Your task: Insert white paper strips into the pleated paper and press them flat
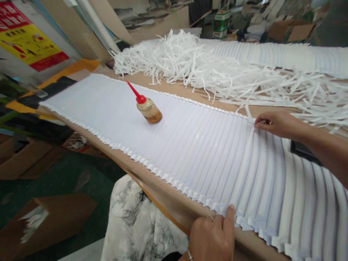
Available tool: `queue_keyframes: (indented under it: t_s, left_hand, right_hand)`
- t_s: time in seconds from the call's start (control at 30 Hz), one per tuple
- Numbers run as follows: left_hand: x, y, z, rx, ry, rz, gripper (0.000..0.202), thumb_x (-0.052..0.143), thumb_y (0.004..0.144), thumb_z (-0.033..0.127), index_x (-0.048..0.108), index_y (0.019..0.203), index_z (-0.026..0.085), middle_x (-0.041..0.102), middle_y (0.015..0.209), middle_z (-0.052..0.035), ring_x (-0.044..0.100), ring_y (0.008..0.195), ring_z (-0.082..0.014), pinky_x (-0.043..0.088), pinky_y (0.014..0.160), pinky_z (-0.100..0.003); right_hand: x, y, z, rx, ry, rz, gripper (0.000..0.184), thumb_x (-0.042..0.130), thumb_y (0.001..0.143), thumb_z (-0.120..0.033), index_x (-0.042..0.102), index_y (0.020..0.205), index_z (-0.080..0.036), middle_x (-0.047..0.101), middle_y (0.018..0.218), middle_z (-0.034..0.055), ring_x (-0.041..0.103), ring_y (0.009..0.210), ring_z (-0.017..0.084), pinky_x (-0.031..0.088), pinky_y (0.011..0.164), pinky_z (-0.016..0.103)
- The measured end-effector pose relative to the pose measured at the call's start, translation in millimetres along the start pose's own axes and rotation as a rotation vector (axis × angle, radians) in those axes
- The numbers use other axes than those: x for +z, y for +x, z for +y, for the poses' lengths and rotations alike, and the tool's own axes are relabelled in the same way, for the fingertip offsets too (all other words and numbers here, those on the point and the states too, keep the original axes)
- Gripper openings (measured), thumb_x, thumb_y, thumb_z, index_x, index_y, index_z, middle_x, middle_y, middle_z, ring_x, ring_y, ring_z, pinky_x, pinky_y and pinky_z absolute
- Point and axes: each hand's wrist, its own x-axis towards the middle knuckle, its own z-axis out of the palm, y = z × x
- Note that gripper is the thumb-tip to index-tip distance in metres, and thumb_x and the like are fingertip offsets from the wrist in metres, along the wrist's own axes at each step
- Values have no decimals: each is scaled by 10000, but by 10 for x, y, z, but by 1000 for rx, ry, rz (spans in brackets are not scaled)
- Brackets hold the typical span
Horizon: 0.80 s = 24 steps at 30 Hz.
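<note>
My right hand (274,123) is at the far edge of a long white sheet (108,101), its thumb and fingers pinched on the end of a narrow white strip (248,156). This strip runs across the sheet towards me. At the near edge, my left hand (213,232) has one digit pressed on the strip's near end, its other fingers curled below the edge; what lies under them is hidden. Many similar strips lie side by side, their ends jutting past both edges. Glossy wet-looking streaks show left of the held strip. A squeeze bottle (150,110) with a red nozzle stands on the sheet.
A big heap of loose white strips (185,61) covers the table behind the sheet. Farther back lies another strip-covered sheet (285,56). Cardboard boxes (54,214) stand on the floor at left. Marble-patterned fabric (130,217) hangs below the brown table edge (163,185).
</note>
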Motion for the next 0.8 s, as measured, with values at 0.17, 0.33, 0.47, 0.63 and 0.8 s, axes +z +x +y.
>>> queue_keyframes:
  t_s: [0.17,0.33,0.47,0.63,0.8]
  left_hand:
    - [33,5,-22,9,15,60,380,629,804,71,681,1174,141,587,591,58,560,410,-171,306,351,-386]
    - [58,6,-35,12,31,86,335,628,831,72,685,1152,151,567,577,65,553,400,-153,293,355,-371]
    - [77,-16,-40,7,27,100,302,574,878,82,683,1149,157,562,575,58,547,395,-160,295,347,-376]
    - [110,-57,-57,20,32,78,311,571,890,79,675,1170,164,565,575,62,542,388,-165,305,340,-380]
    - [161,-50,-51,-6,48,121,318,610,845,55,676,1132,176,558,552,67,529,372,-164,293,334,-376]
  right_hand:
    - [91,118,110,14,38,20,292,634,838,-511,724,840,-233,724,775,51,629,712,209,435,678,338]
    - [171,160,90,63,37,41,273,636,824,-496,715,837,-235,732,777,48,638,718,212,433,666,335]
    - [211,169,63,71,37,70,246,635,820,-475,713,835,-243,733,780,41,644,721,212,435,670,335]
    - [267,156,36,98,17,89,198,638,811,-437,693,824,-248,708,759,37,624,702,212,419,650,333]
    - [130,166,30,135,-31,227,173,626,839,-409,636,843,-237,703,843,96,603,767,251,409,709,374]
